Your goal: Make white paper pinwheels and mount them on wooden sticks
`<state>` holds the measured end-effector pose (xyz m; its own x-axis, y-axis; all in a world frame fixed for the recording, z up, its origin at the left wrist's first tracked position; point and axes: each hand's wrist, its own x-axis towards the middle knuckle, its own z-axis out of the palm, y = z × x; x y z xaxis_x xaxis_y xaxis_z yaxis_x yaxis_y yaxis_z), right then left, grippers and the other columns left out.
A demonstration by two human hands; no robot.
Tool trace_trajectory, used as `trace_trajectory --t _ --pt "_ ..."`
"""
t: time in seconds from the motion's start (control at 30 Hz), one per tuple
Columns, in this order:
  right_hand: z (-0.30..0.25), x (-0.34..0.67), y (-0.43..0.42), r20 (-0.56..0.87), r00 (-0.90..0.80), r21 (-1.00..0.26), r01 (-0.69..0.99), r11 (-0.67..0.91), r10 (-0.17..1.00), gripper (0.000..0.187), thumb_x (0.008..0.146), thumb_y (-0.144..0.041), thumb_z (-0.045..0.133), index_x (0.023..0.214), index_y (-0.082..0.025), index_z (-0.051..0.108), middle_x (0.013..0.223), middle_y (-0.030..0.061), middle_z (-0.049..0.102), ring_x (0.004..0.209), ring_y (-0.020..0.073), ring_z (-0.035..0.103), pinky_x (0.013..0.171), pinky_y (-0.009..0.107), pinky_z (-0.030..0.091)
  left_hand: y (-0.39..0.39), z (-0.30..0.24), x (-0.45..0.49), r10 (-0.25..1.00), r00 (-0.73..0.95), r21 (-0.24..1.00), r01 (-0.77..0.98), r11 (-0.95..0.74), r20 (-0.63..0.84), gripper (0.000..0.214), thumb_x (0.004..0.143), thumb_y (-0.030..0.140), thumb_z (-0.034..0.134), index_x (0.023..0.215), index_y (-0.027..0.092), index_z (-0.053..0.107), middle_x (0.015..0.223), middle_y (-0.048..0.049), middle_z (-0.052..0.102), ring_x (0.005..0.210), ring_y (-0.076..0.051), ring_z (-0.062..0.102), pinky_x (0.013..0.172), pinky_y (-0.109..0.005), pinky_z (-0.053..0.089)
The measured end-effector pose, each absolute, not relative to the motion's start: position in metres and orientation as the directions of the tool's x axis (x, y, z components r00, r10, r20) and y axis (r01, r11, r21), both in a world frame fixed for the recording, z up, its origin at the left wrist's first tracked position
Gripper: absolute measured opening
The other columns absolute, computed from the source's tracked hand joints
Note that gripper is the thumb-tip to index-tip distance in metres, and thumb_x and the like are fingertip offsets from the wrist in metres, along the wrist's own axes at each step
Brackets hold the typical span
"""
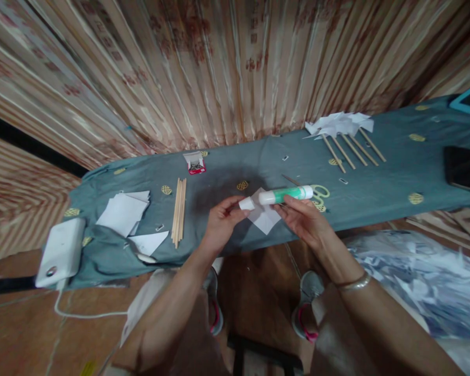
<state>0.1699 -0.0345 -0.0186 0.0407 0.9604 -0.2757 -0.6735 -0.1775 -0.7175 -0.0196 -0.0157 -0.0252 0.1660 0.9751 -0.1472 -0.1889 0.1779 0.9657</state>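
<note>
A green-and-white glue stick is lying across the right hand at the centre of the frame, its white end pointing left; that hand is gripping the tube between thumb and fingers, while the left hand is pinching a small white cap just apart from it. The step in hand is seemingly the handling of an uncapped glue stick, and applying glue would be calling for a steady hold on the thin paper square lying below; whether the right fingers are touching it, I cannot tell. Scissors are resting behind the tube, with their green handles showing past its right end. Farther left, wooden sticks are lying in a bundle, with a paper stack beyond them and a small red box sitting above; at upper right, paper shapes on sticks are lying together. The near edge of the cloth-covered desk is running close below the square, leaving little room there; more room is opening above the hands, toward the curtain.
</note>
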Motion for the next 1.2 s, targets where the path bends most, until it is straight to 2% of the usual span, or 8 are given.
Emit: trace_trajectory --t 0.23,0.53,0.73,1.03,1.2 --pt "-0.022 0.167 -0.035 -0.248 0.073 -0.770 -0.621 -0.151 0.966 0.020 0.059 -0.025 0.086 0.072 -0.020 0.071 0.077 -0.0018 0.075 0.074 0.0131 0.070 0.082 0.027 0.059 -0.020 -0.022 -0.018 0.972 0.184 0.961 -0.204 0.186 -0.149 0.038 0.056 0.024 0.084 0.091 0.017 0.071 0.086 -0.0005 0.072 0.075 -0.013 0.062 0.077 -0.028 0.051" --pt "-0.021 0.165 -0.035 -0.261 0.076 -0.772 -0.616 -0.161 0.962 0.021 0.057 -0.022 0.086 0.072 -0.019 0.071 0.075 -0.0025 0.073 0.071 0.0109 0.069 0.075 0.021 0.059 -0.021 -0.022 -0.019 0.966 0.201 0.962 -0.186 0.199 -0.161 0.040 0.059 0.028 0.083 0.096 0.017 0.071 0.088 -0.0023 0.071 0.077 -0.014 0.063 0.079 -0.031 0.052" --pt "-0.019 0.163 -0.035 -0.277 0.062 -0.771 -0.610 -0.183 0.959 0.026 0.053 -0.022 0.088 0.072 -0.018 0.072 0.074 -0.0027 0.073 0.070 0.0096 0.068 0.071 0.018 0.059 -0.019 -0.024 -0.019 0.970 0.200 0.965 -0.191 0.179 -0.140 0.037 0.059 0.025 0.082 0.094 0.018 0.071 0.087 -0.0006 0.071 0.076 -0.012 0.062 0.078 -0.027 0.051" --pt "-0.017 0.161 -0.036 -0.273 0.067 -0.810 -0.554 -0.192 0.960 0.027 0.050 -0.025 0.089 0.067 -0.018 0.070 0.070 -0.0002 0.073 0.064 0.0124 0.067 0.063 0.023 0.060 -0.019 -0.026 -0.021 0.977 0.198 0.984 -0.139 0.111 -0.082 0.042 0.057 0.030 0.084 0.095 0.017 0.072 0.086 -0.0030 0.074 0.075 -0.015 0.066 0.077 -0.031 0.053" --pt "-0.020 0.156 -0.036 -0.265 0.063 -0.821 -0.539 -0.190 0.962 0.026 0.053 -0.028 0.088 0.069 -0.017 0.072 0.073 0.0013 0.074 0.067 0.0126 0.068 0.066 0.024 0.060 -0.022 -0.023 -0.020 0.979 0.185 0.986 -0.122 0.111 -0.087 0.043 0.056 0.031 0.084 0.095 0.017 0.073 0.083 -0.0041 0.074 0.077 -0.018 0.068 0.077 -0.034 0.055"
